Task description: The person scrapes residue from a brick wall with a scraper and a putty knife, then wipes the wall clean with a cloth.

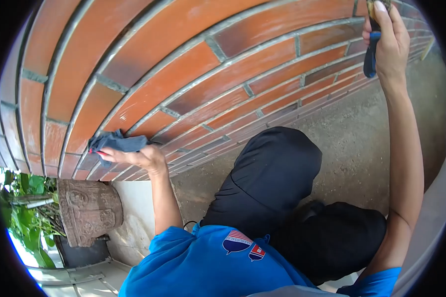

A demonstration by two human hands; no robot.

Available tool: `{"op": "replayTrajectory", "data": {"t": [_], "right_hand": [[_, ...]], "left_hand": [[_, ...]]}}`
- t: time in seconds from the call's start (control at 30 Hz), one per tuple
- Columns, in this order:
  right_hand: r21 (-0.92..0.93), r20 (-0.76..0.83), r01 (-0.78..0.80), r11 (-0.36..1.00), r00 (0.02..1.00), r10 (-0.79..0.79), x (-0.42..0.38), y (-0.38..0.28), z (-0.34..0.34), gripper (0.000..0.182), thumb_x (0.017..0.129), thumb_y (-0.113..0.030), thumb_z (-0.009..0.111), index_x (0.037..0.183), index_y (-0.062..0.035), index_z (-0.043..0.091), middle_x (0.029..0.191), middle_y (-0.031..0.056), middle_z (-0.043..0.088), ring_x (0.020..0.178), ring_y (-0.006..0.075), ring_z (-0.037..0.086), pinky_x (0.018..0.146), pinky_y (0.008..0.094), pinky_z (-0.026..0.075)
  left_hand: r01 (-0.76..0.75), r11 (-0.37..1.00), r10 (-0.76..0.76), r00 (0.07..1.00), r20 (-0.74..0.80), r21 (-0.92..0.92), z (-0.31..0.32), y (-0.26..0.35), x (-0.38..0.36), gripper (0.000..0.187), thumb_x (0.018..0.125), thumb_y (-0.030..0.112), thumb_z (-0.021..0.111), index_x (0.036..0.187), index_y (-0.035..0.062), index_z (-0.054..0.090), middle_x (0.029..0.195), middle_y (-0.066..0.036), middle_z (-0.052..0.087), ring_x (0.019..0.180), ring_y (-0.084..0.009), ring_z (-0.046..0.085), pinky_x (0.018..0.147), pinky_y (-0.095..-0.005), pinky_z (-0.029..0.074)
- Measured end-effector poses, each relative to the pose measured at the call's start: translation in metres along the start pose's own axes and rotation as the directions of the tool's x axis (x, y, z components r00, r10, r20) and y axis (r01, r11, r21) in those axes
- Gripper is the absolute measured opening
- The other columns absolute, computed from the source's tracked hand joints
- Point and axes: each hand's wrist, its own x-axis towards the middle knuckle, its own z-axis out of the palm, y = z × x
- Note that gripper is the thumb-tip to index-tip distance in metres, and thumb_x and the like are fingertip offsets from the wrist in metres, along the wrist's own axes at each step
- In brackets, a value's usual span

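My left hand [142,159] is closed on a dark grey cloth [121,142], which lies bunched against the brick wall [168,74]. A small bit of red shows by its fingertips; I cannot make out what it is. Up at the top right, my right hand [390,42] grips a tool with a black and blue handle [370,57]. The tool's yellowish-brown upper part is cut off by the frame edge, so its kind does not show. Orange-brown bricks with grey joints make up the wall.
A carved brown plant pot [90,210] with green leaves [29,222] stands at lower left. Concrete ground [347,128] runs along the wall's foot. My bent knees in dark trousers [277,168] are close to the wall.
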Motion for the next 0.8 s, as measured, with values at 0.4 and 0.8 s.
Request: {"op": "replayTrajectory", "data": {"t": [0.4,0.8], "right_hand": [[-0.069,-0.008,0.095,0.993,0.995,-0.096,0.014,-0.003,-0.038,0.029,0.098,-0.025,0.047,0.079,-0.0041,0.043,0.070,0.0056,0.049,0.057,0.0147,0.044,0.050,0.0305,0.040],[-0.213,-0.096,0.050,0.976,0.993,-0.072,-0.009,0.006,-0.035,0.027,0.100,-0.037,0.053,0.086,-0.0137,0.051,0.065,0.0009,0.052,0.051,0.0092,0.048,0.047,0.0227,0.040]], "left_hand": [[-0.392,0.836,0.509,0.816,0.275,-0.385,0.101,0.291,-0.002,0.055,0.079,0.009,0.053,0.133,0.0099,0.062,0.155,0.004,0.042,0.150,-0.0326,0.021,0.110,-0.0720,0.004],[-0.347,0.932,0.294,0.556,0.777,-0.104,-0.026,0.031,-0.172,0.064,0.071,0.008,0.056,0.134,-0.0040,0.055,0.140,-0.024,0.053,0.140,-0.0590,0.024,0.103,-0.0778,-0.001]]}}
